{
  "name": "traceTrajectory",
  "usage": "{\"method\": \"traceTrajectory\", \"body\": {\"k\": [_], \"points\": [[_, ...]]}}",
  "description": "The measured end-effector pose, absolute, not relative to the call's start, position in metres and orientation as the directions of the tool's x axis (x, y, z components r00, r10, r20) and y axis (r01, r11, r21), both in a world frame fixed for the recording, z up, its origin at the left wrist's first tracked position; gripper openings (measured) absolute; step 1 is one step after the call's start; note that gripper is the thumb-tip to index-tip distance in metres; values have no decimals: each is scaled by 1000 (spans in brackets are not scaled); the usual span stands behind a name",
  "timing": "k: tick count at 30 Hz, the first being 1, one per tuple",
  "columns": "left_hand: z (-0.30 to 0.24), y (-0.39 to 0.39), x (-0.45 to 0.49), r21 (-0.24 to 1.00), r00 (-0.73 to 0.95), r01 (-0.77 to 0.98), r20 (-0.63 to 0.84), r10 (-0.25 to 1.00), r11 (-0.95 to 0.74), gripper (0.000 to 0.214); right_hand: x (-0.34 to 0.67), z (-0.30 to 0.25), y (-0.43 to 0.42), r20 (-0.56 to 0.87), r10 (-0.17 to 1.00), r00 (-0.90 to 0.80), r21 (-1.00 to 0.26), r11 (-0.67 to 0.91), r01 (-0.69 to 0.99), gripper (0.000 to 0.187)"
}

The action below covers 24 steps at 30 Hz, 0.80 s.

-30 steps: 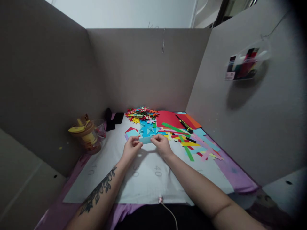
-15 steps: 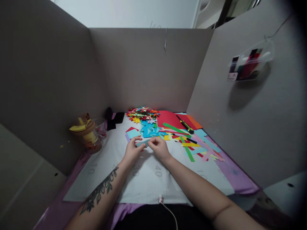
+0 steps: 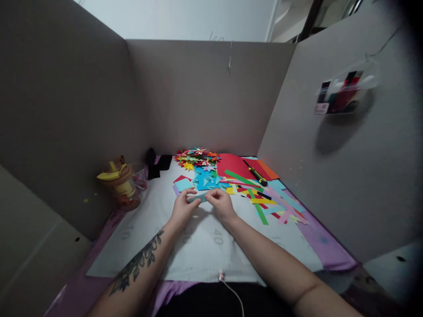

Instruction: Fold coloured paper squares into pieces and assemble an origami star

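Note:
Between both hands is a small light blue piece of paper, held above the white cloth. My left hand grips its left end between thumb and fingers. At the right end, my right hand pinches the paper with thumb and forefinger. Just beyond the hands lie a bright blue sheet with several small light blue folded pieces on it. Red and light blue paper squares lie beyond my left hand. Whether the held paper has folds cannot be made out.
A pile of colourful paper stars sits at the back. To the right are red sheets, a yellow-black utility knife and scattered paper strips. A brown-yellow cup stands left. Grey panels enclose the table.
The view has shifted slightly. Both hands keep their hold on the light blue paper, with the right fingers very slightly farther right.

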<state>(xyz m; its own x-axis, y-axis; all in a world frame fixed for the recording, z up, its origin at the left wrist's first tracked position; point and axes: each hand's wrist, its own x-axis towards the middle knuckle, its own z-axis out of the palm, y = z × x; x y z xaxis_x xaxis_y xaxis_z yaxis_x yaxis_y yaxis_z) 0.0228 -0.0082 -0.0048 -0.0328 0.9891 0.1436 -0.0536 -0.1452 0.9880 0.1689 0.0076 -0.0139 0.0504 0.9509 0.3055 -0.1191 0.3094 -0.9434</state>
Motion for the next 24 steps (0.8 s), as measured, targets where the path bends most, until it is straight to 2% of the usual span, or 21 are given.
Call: {"method": "traceTrajectory", "body": {"k": [8, 15, 24], "points": [[-3, -11, 24, 984, -45, -29, 172, 984, -173, 32, 167, -9, 4, 320, 945, 71, -944, 324, -68, 17], [-10, -10, 24, 971, -119, 87, 233, 965, -224, 28, 167, -8, 3, 329, 942, 71, -943, 332, -30, 14], [-13, -11, 23, 909, -42, 306, 311, 949, -284, 24, 162, -16, 5, 386, 919, 84, -923, 383, 44, 15]]}}
